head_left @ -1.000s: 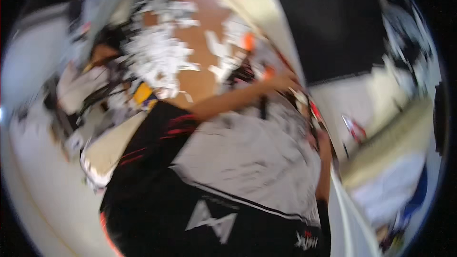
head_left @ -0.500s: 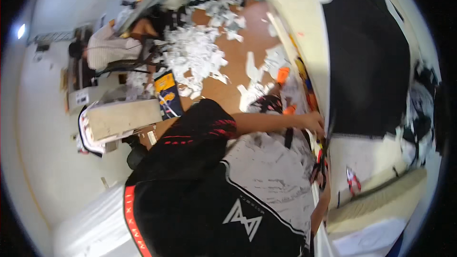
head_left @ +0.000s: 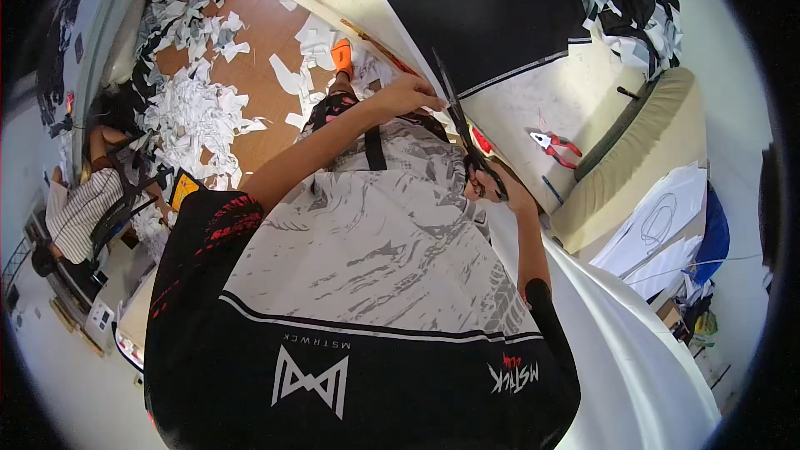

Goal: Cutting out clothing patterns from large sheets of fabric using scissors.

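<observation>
Large shears (head_left: 460,121) with dark handles are in my right hand (head_left: 492,186), whose fingers are wrapped round the grips. Their blades point away from me and lie beside the near corner of a large black cloth (head_left: 475,17) on the table. My left hand (head_left: 408,95) reaches across to the table edge. Its fingers are loosely stretched out, with the tips close to the shears' blades, and I see nothing held in them. A small red thing (head_left: 481,140) shows beside the shears, partly hidden.
Red-handled cutting pliers (head_left: 557,148) lie on the pale tabletop (head_left: 517,104) to the right, near a rolled cream cloth (head_left: 642,154). Scraps (head_left: 637,12) are heaped at the far right. More white scraps (head_left: 200,112) cover the floor at left, where another person (head_left: 79,212) sits.
My view has swung right, so the cloth and table appear further left. The shears, blurred low by the table edge before, now show clearly with their blades at the cloth's corner.
</observation>
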The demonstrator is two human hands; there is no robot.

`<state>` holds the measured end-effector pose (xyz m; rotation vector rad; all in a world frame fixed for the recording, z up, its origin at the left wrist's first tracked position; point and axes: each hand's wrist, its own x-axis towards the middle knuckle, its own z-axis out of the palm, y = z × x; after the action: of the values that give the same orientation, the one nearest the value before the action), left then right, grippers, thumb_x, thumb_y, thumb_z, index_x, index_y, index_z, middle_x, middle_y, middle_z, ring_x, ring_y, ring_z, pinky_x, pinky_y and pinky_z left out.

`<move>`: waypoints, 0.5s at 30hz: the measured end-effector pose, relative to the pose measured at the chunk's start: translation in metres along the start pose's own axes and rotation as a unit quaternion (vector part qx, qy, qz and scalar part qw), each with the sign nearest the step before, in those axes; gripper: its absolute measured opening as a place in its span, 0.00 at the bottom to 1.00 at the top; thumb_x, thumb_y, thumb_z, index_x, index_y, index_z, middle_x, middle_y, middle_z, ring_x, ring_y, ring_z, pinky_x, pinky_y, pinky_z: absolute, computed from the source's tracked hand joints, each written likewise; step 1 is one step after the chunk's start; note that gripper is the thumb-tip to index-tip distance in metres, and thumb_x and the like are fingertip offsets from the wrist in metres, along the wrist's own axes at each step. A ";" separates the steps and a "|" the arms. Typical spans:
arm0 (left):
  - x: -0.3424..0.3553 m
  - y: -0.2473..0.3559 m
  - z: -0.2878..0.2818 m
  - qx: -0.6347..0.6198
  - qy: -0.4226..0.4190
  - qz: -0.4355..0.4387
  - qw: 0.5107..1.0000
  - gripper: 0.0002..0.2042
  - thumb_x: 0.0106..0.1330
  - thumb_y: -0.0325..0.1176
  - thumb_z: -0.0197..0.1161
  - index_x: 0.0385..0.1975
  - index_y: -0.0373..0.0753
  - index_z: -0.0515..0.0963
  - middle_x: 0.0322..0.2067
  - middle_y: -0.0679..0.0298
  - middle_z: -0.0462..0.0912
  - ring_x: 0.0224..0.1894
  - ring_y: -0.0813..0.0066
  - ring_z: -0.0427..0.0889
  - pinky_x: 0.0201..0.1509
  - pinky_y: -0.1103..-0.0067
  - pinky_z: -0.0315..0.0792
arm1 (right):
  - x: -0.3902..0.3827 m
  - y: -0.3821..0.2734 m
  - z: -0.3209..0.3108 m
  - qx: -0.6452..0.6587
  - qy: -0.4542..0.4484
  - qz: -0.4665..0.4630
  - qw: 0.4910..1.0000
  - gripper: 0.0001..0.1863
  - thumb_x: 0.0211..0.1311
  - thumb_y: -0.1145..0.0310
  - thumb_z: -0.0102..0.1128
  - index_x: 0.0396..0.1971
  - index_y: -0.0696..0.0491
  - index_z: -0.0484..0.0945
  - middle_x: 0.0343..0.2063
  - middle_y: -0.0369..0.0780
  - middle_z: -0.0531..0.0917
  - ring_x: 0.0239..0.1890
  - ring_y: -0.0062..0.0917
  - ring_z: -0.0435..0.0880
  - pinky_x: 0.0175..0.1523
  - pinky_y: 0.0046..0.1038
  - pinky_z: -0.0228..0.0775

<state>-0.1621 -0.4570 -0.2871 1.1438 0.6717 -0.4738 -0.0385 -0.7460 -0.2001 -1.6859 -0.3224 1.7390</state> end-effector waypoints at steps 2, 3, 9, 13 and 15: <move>0.001 -0.003 0.003 -0.014 0.011 0.019 1.000 0.13 0.66 0.36 0.75 0.37 0.30 0.86 0.37 0.62 0.87 0.40 0.76 0.85 0.46 0.80 0.82 | 0.005 0.013 -0.005 0.007 -0.018 0.006 1.000 0.16 0.75 0.55 0.63 0.45 0.55 0.80 0.26 0.30 0.75 0.29 0.12 0.70 0.32 0.18 0.60; 0.000 0.000 0.003 -0.014 0.012 0.019 1.000 0.13 0.66 0.36 0.75 0.37 0.30 0.86 0.37 0.62 0.87 0.40 0.76 0.85 0.46 0.80 0.82 | 0.007 0.020 -0.008 0.016 -0.032 0.015 0.999 0.17 0.74 0.54 0.63 0.43 0.55 0.79 0.26 0.31 0.75 0.29 0.13 0.71 0.33 0.18 0.61; 0.001 -0.002 -0.004 -0.033 0.019 0.025 0.999 0.10 0.67 0.35 0.74 0.36 0.33 0.86 0.36 0.64 0.88 0.41 0.78 0.86 0.46 0.80 0.82 | 0.013 0.047 -0.013 0.097 -0.070 0.016 0.993 0.19 0.73 0.52 0.62 0.37 0.56 0.78 0.27 0.32 0.78 0.29 0.16 0.74 0.34 0.19 0.62; -0.003 0.002 -0.006 -0.035 0.012 0.015 0.999 0.11 0.68 0.35 0.73 0.39 0.32 0.85 0.38 0.62 0.89 0.41 0.77 0.87 0.47 0.81 0.80 | 0.017 0.047 -0.007 0.047 -0.040 -0.004 0.998 0.19 0.73 0.52 0.61 0.35 0.55 0.79 0.26 0.33 0.80 0.29 0.16 0.75 0.34 0.20 0.64; -0.005 0.004 -0.005 -0.034 0.011 0.016 0.999 0.12 0.70 0.35 0.72 0.41 0.30 0.85 0.39 0.60 0.90 0.41 0.77 0.87 0.46 0.82 0.78 | 0.021 0.051 -0.004 0.019 -0.039 -0.018 0.999 0.21 0.72 0.48 0.66 0.29 0.51 0.76 0.21 0.28 0.73 0.26 0.12 0.72 0.31 0.20 0.64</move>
<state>-0.1647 -0.4505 -0.2822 1.0952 0.6835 -0.4084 -0.0485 -0.7716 -0.2487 -1.5785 -0.3501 1.7758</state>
